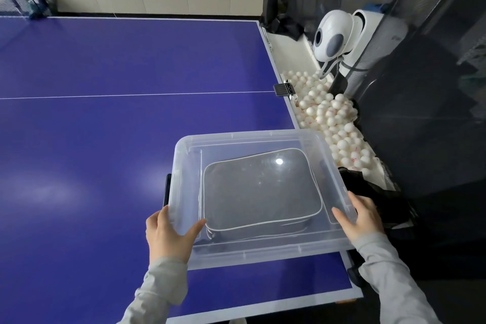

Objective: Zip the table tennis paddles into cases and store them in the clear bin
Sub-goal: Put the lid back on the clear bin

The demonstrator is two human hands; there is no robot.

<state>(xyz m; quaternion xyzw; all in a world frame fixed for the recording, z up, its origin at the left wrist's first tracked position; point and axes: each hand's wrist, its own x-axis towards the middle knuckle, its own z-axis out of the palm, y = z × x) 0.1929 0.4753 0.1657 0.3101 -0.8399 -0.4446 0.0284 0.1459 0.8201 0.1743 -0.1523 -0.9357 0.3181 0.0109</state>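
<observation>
On blue table (105, 113), lidded clear bin (263, 139), grey case (257, 192) inside, both hands (168, 234) gripping bin.

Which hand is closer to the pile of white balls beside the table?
Right. The right hand holds the clear bin's right edge, just below the white balls; the left hand is across the bin.
</observation>
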